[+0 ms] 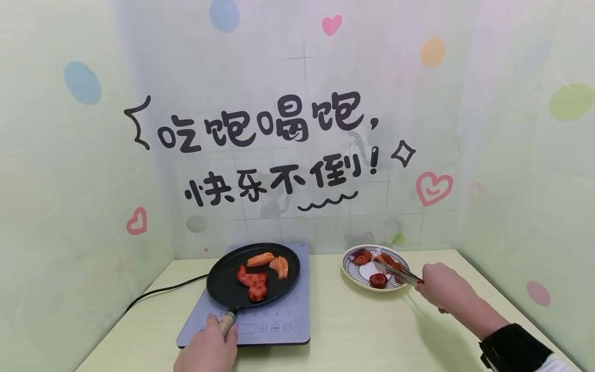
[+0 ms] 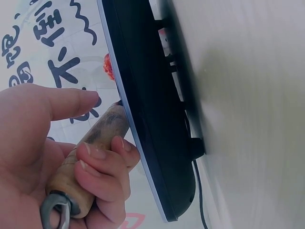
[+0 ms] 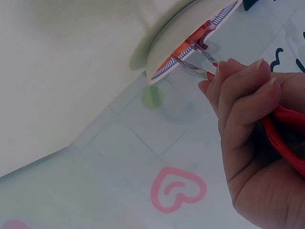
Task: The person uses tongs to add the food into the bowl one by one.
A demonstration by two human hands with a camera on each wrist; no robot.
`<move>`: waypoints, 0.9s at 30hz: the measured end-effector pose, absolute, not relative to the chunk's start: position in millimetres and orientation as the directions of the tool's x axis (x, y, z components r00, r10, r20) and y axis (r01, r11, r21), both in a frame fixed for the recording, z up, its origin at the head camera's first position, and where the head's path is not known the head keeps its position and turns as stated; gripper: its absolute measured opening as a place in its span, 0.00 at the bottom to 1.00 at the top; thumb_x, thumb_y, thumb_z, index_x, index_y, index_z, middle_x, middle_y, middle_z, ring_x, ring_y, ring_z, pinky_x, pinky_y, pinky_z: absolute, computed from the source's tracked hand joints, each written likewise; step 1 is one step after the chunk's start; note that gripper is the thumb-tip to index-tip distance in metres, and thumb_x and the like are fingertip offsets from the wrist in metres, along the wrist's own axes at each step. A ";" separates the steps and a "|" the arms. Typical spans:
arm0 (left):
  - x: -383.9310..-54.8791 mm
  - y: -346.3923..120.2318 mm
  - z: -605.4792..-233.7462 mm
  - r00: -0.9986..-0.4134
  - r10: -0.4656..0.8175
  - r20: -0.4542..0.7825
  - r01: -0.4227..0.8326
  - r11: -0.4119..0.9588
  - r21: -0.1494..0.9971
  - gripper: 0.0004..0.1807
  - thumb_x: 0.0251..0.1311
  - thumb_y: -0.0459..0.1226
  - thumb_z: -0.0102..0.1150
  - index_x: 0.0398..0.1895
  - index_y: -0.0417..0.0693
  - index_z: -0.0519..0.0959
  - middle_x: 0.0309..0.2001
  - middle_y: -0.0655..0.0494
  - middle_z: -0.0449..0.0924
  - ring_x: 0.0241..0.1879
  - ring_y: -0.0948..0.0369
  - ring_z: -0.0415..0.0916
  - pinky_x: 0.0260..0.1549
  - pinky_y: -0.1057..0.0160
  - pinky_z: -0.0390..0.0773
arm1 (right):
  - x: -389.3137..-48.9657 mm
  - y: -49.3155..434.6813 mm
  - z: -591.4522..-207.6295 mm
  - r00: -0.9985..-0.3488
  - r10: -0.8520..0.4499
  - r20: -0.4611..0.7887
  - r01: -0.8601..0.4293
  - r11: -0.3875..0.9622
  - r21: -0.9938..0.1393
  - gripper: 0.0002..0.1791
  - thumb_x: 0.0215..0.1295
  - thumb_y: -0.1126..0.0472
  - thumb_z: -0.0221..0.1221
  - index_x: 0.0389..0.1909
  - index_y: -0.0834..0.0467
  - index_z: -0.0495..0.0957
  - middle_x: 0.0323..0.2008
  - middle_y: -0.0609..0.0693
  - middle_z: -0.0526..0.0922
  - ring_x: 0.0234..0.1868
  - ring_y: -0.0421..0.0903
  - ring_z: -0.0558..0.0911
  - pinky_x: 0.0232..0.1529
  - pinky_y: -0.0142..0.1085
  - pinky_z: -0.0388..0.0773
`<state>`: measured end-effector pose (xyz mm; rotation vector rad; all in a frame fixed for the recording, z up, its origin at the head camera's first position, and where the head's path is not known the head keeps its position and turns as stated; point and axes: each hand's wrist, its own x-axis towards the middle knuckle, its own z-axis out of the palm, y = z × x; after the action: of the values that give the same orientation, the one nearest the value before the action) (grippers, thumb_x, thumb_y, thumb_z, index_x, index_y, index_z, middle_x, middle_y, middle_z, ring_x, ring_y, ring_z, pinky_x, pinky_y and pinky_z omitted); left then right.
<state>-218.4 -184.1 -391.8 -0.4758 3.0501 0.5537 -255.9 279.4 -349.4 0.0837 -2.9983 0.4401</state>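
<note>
My left hand (image 1: 209, 345) grips the wooden handle (image 2: 90, 160) of a flat black frying pan (image 1: 223, 281) on an induction cooker. In the pan lie two orange salmon-like pieces (image 1: 261, 259) and a red, glazed piece of meat (image 1: 253, 281). On the right, my right hand (image 1: 448, 290) holds metal tongs (image 1: 403, 275) with red grips (image 3: 286, 136). The tips of the tongs reach down over a striped plate (image 1: 355, 279), at an orange-brown food piece (image 1: 388, 260). A dark red round piece (image 1: 378, 280) and another reddish piece (image 1: 362, 257) also lie on the plate.
The induction cooker (image 1: 297, 310) has touch controls along its front, and a black cord (image 1: 162, 289) runs from it to the left. Behind the pale table (image 1: 334, 320) stands a printed wall covering (image 1: 279, 67), with side walls left and right.
</note>
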 end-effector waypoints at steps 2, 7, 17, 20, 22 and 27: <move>-217.6 -183.9 -391.0 -0.954 -0.295 -0.059 -0.297 0.891 0.344 0.43 0.73 0.51 0.60 0.71 0.20 0.63 0.49 0.27 0.84 0.46 0.36 0.86 0.40 0.39 0.85 | -255.9 279.1 -349.1 -0.992 -0.043 0.120 -0.077 0.955 -0.288 0.16 0.71 0.62 0.64 0.22 0.58 0.74 0.14 0.50 0.76 0.08 0.39 0.74 0.15 0.33 0.71; -215.2 -183.1 -388.7 -0.953 -0.298 -0.058 -0.299 0.888 0.350 0.41 0.73 0.50 0.60 0.69 0.20 0.64 0.45 0.28 0.84 0.42 0.38 0.86 0.38 0.41 0.84 | -256.4 278.6 -347.7 -0.991 -0.044 0.125 -0.080 0.952 -0.296 0.15 0.71 0.63 0.64 0.23 0.59 0.75 0.14 0.50 0.76 0.08 0.39 0.74 0.14 0.33 0.71; -216.2 -184.4 -391.7 -0.955 -0.293 -0.043 -0.288 0.889 0.355 0.40 0.73 0.51 0.60 0.68 0.21 0.65 0.43 0.30 0.85 0.40 0.39 0.86 0.36 0.41 0.83 | -257.4 277.6 -345.0 -0.989 -0.040 0.139 -0.078 0.956 -0.282 0.13 0.70 0.63 0.63 0.24 0.61 0.76 0.16 0.51 0.76 0.08 0.40 0.74 0.13 0.32 0.70; -217.1 -184.7 -392.6 -0.956 -0.292 -0.041 -0.287 0.890 0.355 0.40 0.73 0.51 0.60 0.68 0.22 0.65 0.42 0.31 0.85 0.40 0.40 0.86 0.36 0.41 0.83 | -258.5 277.4 -343.4 -0.990 -0.036 0.135 -0.073 0.958 -0.278 0.12 0.70 0.64 0.62 0.25 0.62 0.76 0.17 0.51 0.77 0.09 0.40 0.74 0.13 0.32 0.70; -218.1 -185.4 -393.9 -0.956 -0.291 -0.042 -0.286 0.889 0.357 0.40 0.73 0.51 0.60 0.67 0.22 0.65 0.41 0.31 0.85 0.39 0.41 0.86 0.35 0.42 0.83 | -259.0 277.0 -341.6 -0.991 -0.033 0.129 -0.068 0.958 -0.278 0.12 0.71 0.64 0.62 0.26 0.62 0.77 0.17 0.51 0.77 0.09 0.41 0.75 0.14 0.32 0.69; -219.7 -186.2 -395.8 -0.956 -0.290 -0.041 -0.286 0.890 0.356 0.40 0.73 0.51 0.60 0.67 0.22 0.66 0.41 0.32 0.85 0.38 0.41 0.86 0.34 0.42 0.83 | -259.6 276.3 -339.0 -0.990 -0.040 0.137 -0.076 0.962 -0.263 0.13 0.71 0.64 0.62 0.25 0.61 0.76 0.17 0.51 0.76 0.10 0.41 0.74 0.14 0.31 0.68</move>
<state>-219.7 -186.2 -395.8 -0.4672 3.0664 0.5741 -259.6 276.3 -339.0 0.0886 -2.9814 0.4074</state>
